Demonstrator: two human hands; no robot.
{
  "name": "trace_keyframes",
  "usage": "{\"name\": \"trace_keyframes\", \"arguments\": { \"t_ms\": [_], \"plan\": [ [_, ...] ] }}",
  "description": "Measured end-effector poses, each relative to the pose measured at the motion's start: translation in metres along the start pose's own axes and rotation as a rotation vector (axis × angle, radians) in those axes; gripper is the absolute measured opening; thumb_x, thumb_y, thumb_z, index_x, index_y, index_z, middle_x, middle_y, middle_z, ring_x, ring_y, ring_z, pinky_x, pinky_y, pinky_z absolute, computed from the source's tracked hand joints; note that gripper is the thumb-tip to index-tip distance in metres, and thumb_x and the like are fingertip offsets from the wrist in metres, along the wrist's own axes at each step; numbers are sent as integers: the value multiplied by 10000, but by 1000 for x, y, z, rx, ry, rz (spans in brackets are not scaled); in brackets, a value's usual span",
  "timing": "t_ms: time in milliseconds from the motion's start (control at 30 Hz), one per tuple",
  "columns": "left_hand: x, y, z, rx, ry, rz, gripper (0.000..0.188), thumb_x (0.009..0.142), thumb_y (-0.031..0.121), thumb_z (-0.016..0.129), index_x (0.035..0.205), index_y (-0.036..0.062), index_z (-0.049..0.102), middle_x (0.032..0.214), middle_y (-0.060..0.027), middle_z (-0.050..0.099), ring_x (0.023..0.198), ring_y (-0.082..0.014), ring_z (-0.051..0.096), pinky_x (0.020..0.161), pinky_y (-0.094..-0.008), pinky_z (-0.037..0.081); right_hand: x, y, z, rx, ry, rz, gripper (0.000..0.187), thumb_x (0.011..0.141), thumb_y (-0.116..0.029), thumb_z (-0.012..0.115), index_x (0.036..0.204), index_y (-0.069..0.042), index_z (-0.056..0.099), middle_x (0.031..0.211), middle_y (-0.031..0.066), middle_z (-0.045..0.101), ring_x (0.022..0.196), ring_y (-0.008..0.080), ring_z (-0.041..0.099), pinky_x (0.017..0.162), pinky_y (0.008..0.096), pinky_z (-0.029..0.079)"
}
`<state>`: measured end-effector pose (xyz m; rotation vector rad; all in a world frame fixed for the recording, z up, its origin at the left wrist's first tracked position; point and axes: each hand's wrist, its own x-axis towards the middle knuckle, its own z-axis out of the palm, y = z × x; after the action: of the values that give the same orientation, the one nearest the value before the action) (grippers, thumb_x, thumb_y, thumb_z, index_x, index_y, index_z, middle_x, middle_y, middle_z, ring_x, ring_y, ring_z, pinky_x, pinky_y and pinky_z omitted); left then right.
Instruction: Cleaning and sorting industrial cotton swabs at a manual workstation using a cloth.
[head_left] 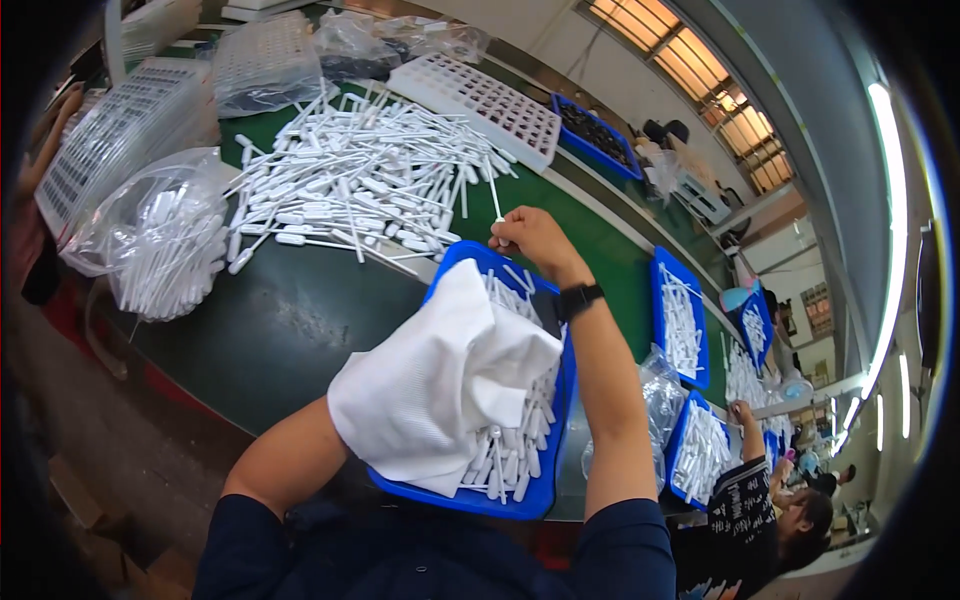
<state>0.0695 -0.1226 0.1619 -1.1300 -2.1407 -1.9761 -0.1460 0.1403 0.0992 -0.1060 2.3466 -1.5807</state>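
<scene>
My right hand point(530, 238) is closed in a pinch on the end of one white plastic dropper point(495, 195), which points up and away over the green belt. A white textured cloth point(430, 380) is draped over my left hand, so its fingers are hidden; only the left forearm point(290, 450) shows. Under and beside the cloth stands a blue tray point(540, 500) holding many white droppers point(510, 460). Just beyond it a large loose heap of the same droppers point(350, 180) spreads across the table point(270, 330).
A clear bag of droppers point(175, 250) lies at the left, near stacked perforated racks point(130, 130). A white rack with holes point(475, 105) stands at the back. To the right are further blue trays of droppers point(682, 320), a clear plastic bag point(660, 395) and a co-worker point(750, 510).
</scene>
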Motion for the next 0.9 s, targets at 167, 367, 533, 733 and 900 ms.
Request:
{"name": "trace_keyframes", "arguments": {
  "t_ms": [167,367,533,733,900],
  "plan": [
    [15,2,18,-235,40,-81,646,676,-4,788,1246,-15,486,1079,-137,618,1019,-216,608,898,-310,494,-120,-8,-5,433,27,-106,193,968,-133,641,1090,16,629,861,64,659,782,140,616,749,271,513],
    [19,26,41,-120,16,-183,769,602,83,861,1265,-4,482,1101,-125,624,1021,-220,615,907,-317,500,-213,19,18,606,249,-323,170,992,-128,616,1064,24,642,845,56,647,770,132,600,729,259,472],
    [24,26,49,39,9,-223,886,537,160,924,1285,4,476,1126,-115,626,1024,-223,621,918,-321,506,-236,28,32,605,273,-262,181,981,-129,627,1057,34,645,811,46,633,730,124,578,690,255,449],
    [32,48,54,299,-11,-220,954,503,206,945,1306,0,473,1151,-124,628,1038,-227,623,926,-318,507,-240,35,35,550,297,-285,180,975,-116,627,1061,41,641,754,37,617,686,109,557,663,259,448],
    [11,-7,50,57,-26,-198,921,555,161,936,1334,2,471,1173,-111,624,1050,-221,617,939,-315,507,-252,28,42,486,297,-261,186,983,-123,621,1068,41,638,743,34,619,676,101,563,655,253,451]
  ]
}}
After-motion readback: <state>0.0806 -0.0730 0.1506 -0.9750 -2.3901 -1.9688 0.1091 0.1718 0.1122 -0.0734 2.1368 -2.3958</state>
